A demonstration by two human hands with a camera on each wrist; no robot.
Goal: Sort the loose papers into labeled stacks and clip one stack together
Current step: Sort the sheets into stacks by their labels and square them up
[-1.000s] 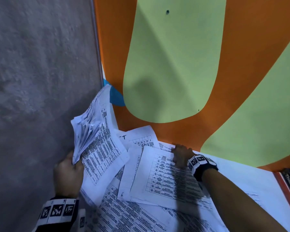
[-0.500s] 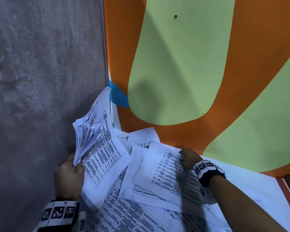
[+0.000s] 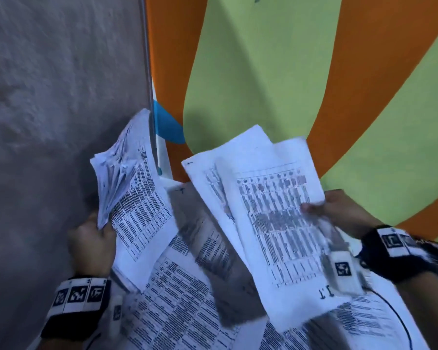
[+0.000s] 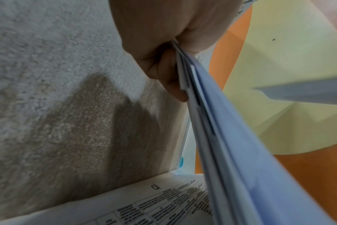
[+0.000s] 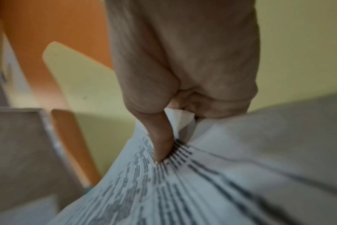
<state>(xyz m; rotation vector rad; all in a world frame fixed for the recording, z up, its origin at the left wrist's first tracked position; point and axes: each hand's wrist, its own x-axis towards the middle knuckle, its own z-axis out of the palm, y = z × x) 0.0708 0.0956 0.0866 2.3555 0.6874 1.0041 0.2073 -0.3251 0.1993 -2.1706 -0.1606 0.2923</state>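
While printed sheets lie spread across the worktop, a person's left hand grips a fanned bundle of papers by its lower corner, the fingers curled round the stacked edges and the sheets rising upright above the knuckles, close to the grey textured wall. To the other side, the right hand pinches a few lifted sheets at their right edge, thumb pressed on the printed face with the other fingers clenched behind; these pages, blurred, hang tilted in the air above the loose papers that lie overlapping below both wrists. The lifted pages show tables of dark text and a handwritten mark near their lower corner, too smeared to read with certainty. Between the two held groups, one flat page on the worktop carries a small handwritten letter at its top. Beyond the fingertips stands a wall painted in orange and green shapes, with a blue patch at its foot. Both wrists wear dark bands with black-and-white square markers.
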